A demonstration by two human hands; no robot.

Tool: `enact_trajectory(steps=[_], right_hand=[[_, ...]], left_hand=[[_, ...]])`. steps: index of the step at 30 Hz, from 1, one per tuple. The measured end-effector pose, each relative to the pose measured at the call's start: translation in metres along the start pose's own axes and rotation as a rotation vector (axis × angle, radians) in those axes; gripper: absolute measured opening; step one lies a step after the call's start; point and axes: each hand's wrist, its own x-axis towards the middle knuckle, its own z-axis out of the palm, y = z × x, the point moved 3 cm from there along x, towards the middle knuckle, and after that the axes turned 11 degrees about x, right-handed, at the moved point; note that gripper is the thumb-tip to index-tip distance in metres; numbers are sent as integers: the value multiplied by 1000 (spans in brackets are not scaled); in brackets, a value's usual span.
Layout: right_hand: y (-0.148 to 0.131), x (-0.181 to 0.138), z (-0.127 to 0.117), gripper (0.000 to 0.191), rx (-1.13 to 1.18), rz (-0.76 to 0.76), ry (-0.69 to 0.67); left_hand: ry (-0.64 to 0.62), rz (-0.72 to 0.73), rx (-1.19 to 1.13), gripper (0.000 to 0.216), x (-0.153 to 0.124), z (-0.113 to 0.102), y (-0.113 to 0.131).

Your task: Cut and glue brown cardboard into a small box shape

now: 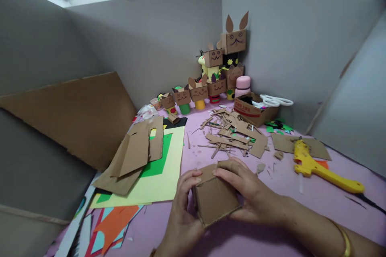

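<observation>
Between my two hands sits a small cardboard box [214,200], held low over the front of the purple tabletop. My left hand [185,204] grips its left side, with the fingertips on the upper edge. Around the right side, my right hand [247,190] has its fingers over the far top edge and its thumb near the lower right corner. The underside of the box is hidden. To the right of my right hand lies a yellow hot glue gun [325,168], its nozzle over a flat cardboard piece [280,143].
Cardboard scraps [238,132] lie in a pile beyond my hands. At left, cardboard sheets [132,152] rest on yellow paper [171,184]. Cardboard animal figures [199,92] stand at the back. A pink bottle [243,84] and a small carton [255,114] with white-handled scissors [276,100] are back right.
</observation>
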Motion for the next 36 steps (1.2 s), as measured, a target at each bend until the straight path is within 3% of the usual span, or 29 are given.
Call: enact_trajectory(steps=[36], right_hand=[[-1,0,-1,73,-11,-18,13]], left_hand=[[40,26,5,63,3,-1,7]])
